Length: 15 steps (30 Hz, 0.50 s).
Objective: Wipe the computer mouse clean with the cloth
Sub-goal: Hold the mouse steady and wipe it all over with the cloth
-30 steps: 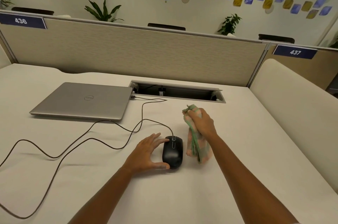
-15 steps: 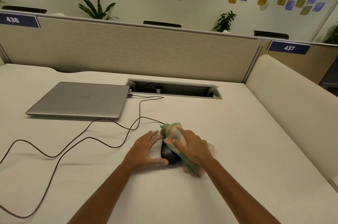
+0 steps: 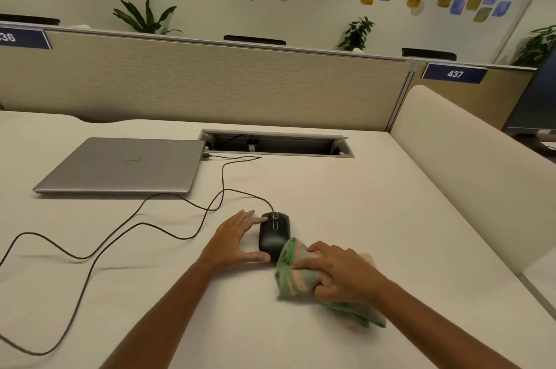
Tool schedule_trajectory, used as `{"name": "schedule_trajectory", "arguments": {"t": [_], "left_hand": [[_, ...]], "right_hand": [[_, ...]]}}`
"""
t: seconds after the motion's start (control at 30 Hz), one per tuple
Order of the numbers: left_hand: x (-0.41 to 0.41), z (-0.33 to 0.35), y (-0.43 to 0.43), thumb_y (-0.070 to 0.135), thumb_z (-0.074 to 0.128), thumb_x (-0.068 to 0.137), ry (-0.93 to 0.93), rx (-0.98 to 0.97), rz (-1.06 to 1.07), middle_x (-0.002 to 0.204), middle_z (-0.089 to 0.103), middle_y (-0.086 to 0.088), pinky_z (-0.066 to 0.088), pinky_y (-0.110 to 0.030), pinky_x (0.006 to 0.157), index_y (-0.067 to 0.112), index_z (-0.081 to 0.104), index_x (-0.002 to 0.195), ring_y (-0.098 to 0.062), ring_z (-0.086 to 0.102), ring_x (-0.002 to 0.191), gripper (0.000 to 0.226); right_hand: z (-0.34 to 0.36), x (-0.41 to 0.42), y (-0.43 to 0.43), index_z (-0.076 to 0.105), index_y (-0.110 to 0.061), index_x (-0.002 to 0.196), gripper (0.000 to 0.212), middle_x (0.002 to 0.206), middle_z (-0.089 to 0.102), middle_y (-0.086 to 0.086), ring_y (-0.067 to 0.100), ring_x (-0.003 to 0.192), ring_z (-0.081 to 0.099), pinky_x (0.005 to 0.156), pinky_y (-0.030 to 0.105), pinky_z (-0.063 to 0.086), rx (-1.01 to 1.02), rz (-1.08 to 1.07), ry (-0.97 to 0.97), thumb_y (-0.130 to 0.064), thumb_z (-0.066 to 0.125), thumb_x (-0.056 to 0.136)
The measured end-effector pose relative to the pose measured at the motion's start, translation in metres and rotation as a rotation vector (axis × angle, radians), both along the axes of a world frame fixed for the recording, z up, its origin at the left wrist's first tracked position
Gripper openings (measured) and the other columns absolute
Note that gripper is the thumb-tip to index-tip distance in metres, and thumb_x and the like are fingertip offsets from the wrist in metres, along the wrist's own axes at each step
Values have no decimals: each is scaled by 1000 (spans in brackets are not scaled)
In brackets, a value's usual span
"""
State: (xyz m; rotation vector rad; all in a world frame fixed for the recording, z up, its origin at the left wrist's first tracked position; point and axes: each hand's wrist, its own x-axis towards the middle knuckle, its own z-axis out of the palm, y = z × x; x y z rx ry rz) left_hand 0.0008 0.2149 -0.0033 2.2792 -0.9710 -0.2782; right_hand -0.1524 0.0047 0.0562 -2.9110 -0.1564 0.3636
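A black wired mouse (image 3: 273,233) lies on the white desk (image 3: 376,218), its cable running back toward the laptop. My left hand (image 3: 234,240) braces it from the left, fingers straight against its side and the thumb at its near end. My right hand (image 3: 340,274) grips a bunched green and pink cloth (image 3: 296,271). The cloth touches the mouse's near right corner and trails toward me on the desk.
A closed silver laptop (image 3: 126,164) sits at the back left. The mouse cable (image 3: 120,230) loops across the left of the desk. An open cable tray (image 3: 276,144) lies behind the mouse, before the partition (image 3: 210,82). A cream side panel (image 3: 469,164) rises on the right.
My right hand brought the cloth from beside the mouse onto its top, then dragged it back toward me off the near end. My left hand stayed against the mouse.
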Motion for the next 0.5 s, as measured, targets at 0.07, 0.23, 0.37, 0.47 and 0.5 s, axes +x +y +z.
{"name": "schedule_trajectory", "arguments": {"t": [0.07,0.23,0.37,0.47,0.5], "left_hand": [[-1,0,0,92,42,44,0,-3,4,151,25,8,14,-36,113,57,25,123,-12,12,141,89],[-1,0,0,93,41,44,0,-6,8,150,26,8,14,-36,113,55,27,124,-12,12,142,90],[-3,-1,0,93,41,44,-5,-6,13,150,26,8,14,-37,114,54,28,126,-12,12,141,92],[-4,-1,1,93,39,45,-8,1,10,151,25,9,13,-38,114,55,25,127,-12,10,142,92],[-4,-2,1,93,38,45,-13,7,9,151,24,9,12,-38,114,54,24,128,-12,10,142,92]], "right_hand": [[11,2,-11,47,-43,126,68,126,47,0,20,113,50,94,35,42,81,-80,91,-51,41,59],[32,26,-24,49,-29,128,67,123,56,8,19,104,51,87,29,39,355,-334,-49,-43,51,62],[28,64,-12,50,-23,127,67,125,60,9,24,108,54,84,28,38,561,-484,-175,-45,50,64],[16,88,2,46,-20,132,61,127,57,11,28,110,54,87,29,38,620,-580,-135,-49,53,78],[9,93,6,44,-21,133,63,129,55,11,30,113,53,92,32,39,576,-585,-96,-52,50,79]]}}
